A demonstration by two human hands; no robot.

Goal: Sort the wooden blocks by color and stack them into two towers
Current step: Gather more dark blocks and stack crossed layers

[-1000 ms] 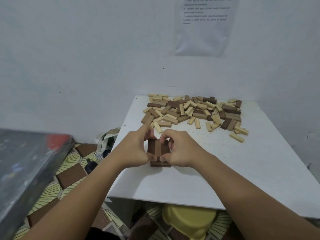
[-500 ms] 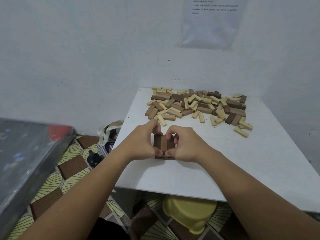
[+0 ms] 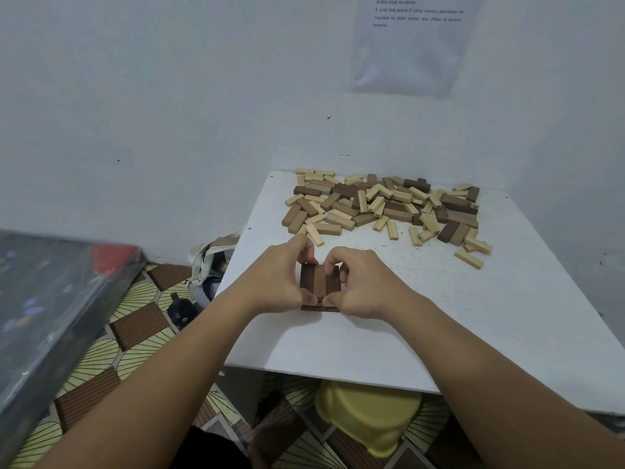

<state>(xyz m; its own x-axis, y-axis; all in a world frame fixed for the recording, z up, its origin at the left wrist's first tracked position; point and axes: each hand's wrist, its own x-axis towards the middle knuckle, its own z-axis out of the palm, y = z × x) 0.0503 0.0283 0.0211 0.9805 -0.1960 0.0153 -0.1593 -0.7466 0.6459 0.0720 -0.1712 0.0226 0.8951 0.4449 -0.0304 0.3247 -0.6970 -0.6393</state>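
Note:
A low stack of dark brown blocks [image 3: 318,282] sits on the white table [image 3: 456,316], its top layer of three blocks lying side by side. My left hand [image 3: 280,279] pinches the stack's left side with thumb at the near edge and fingers at the far edge. From the other side my right hand [image 3: 363,282] pinches it the same way. A loose pile of mixed light and dark wooden blocks [image 3: 385,206] lies at the far side of the table.
A white wall stands behind the table with a paper sheet [image 3: 416,42] on it. A dark board [image 3: 44,306] leans at the left. On the patterned floor are a bag [image 3: 211,262], a small black object [image 3: 181,311] and a yellow stool [image 3: 368,414] under the table's front edge.
My left index finger, stretched out a second ago, has curled onto the stack's far edge. Both hands stay on the brown stack, which has not moved on the table; the camera has shifted slightly.

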